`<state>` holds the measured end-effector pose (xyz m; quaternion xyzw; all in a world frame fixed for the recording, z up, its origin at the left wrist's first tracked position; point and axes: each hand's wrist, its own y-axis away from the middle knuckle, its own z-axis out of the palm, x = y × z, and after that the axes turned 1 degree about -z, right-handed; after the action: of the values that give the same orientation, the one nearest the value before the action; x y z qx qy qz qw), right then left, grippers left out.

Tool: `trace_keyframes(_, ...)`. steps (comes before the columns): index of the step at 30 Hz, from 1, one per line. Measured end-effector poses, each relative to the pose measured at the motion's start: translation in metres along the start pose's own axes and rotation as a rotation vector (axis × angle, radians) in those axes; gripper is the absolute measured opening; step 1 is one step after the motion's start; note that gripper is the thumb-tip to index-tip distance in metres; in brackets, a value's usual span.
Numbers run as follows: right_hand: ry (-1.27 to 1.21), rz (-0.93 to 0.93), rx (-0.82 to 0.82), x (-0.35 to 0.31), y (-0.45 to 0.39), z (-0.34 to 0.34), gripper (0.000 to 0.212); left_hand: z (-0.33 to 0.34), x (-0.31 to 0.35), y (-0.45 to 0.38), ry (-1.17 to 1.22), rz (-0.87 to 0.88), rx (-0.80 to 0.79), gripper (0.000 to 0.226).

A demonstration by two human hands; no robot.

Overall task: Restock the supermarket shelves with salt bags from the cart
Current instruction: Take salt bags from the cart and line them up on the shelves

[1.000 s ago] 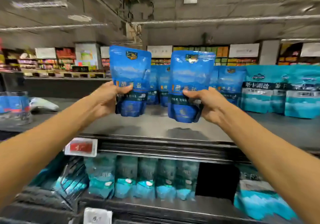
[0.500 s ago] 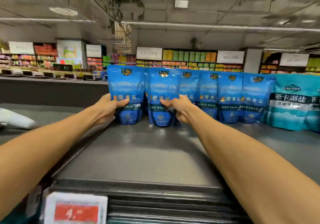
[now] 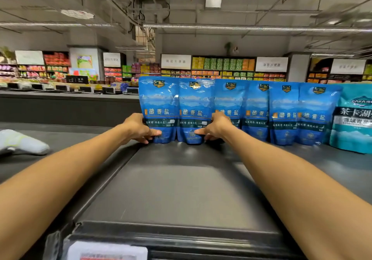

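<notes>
Hands pinch low: our left hand and right hand each grip a blue salt bag, second bag, to seat both upright on the shelf.

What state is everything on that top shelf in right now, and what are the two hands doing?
Left hand: gripping the leftmost blue salt bag, upright on the shelf.
Right hand: gripping the second blue salt bag, upright.
Other blue bags: standing in a row.
Teal bag: upright, at the right end.
</notes>
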<state>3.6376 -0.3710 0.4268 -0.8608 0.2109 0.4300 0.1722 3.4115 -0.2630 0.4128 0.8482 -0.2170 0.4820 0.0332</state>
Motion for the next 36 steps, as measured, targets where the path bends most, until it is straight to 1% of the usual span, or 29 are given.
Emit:
trace_keyframes(3,0.025,-0.029,0.052,0.001,-0.004,0.006,0.081,0.001,-0.001,-0.002,0.002,-0.001,0.008,0.039)
trace_keyframes(7,0.021,-0.082,0.084,0.01,-0.006,0.01,0.06,0.003,-0.002,-0.003,0.007,-0.03,0.01,0.034)
trace_keyframes(9,0.018,-0.073,0.074,0.011,-0.004,0.011,0.057,0.003,-0.002,-0.003,0.0,-0.029,0.016,0.031)
trace_keyframes(11,0.023,-0.071,0.068,0.007,-0.001,0.011,0.045,0.003,-0.001,-0.001,-0.003,-0.029,0.023,0.029)
trace_keyframes(12,0.048,-0.065,0.07,0.006,0.002,0.01,0.045,0.003,0.0,0.0,-0.002,-0.035,0.022,0.03)
trace_keyframes(13,0.089,-0.068,0.073,0.004,0.005,0.008,0.051,0.002,0.001,0.003,-0.007,-0.039,0.02,0.032)
trace_keyframes(14,0.13,-0.071,0.069,0.003,0.01,0.006,0.067,0.002,0.003,0.005,-0.02,-0.044,0.019,0.04)
trace_keyframes(15,0.156,-0.062,0.061,0.003,0.014,0.003,0.083,0.001,0.004,0.008,-0.028,-0.053,0.021,0.052)
trace_keyframes(16,0.159,-0.045,0.039,0.001,0.02,-0.001,0.087,0.0,0.006,0.012,-0.023,-0.069,0.028,0.069)
trace_keyframes(17,0.159,-0.042,0.018,0.003,0.024,-0.004,0.076,0.0,0.009,0.016,-0.011,-0.085,0.042,0.086)
trace_keyframes(18,0.168,-0.041,0.003,0.003,0.027,-0.008,0.055,-0.001,0.011,0.021,-0.012,-0.095,0.057,0.1)
trace_keyframes(19,0.184,-0.041,-0.008,0.004,0.033,-0.012,0.037,-0.002,0.013,0.026,-0.042,-0.093,0.08,0.109)
trace_keyframes(21,0.197,-0.059,-0.025,0.005,0.045,-0.021,0.027,-0.005,0.018,0.038,-0.129,-0.089,0.151,0.113)
trace_keyframes(22,0.181,-0.067,-0.029,0.005,0.052,-0.026,0.026,-0.008,0.02,0.045,-0.133,-0.088,0.199,0.107)
trace_keyframes(24,0.116,-0.083,-0.03,0.008,0.068,-0.037,0.026,-0.01,0.025,0.057,-0.062,-0.072,0.259,0.081)
trace_keyframes(27,0.004,-0.143,-0.024,0.011,0.099,-0.056,0.02,-0.008,0.033,0.085,0.061,-0.013,0.235,0.031)
trace_keyframes(28,-0.025,-0.166,-0.021,0.013,0.109,-0.062,0.017,-0.004,0.036,0.094,0.091,0.014,0.223,0.022)
trace_keyframes(30,-0.101,-0.208,-0.005,0.019,0.134,-0.077,0.014,0.005,0.045,0.113,0.16,0.071,0.187,0.017)
trace_keyframes(32,-0.251,-0.24,-0.008,0.027,0.162,-0.093,0.015,0.019,0.058,0.134,0.235,0.115,0.14,0.014)
trace_keyframes(34,-0.384,-0.279,0.001,0.035,0.193,-0.11,0.014,0.035,0.076,0.158,0.307,0.154,0.137,0.011)
trace_keyframes(36,-0.461,-0.33,0.038,0.048,0.226,-0.126,0.011,0.058,0.094,0.185,0.369,0.211,0.146,0.006)
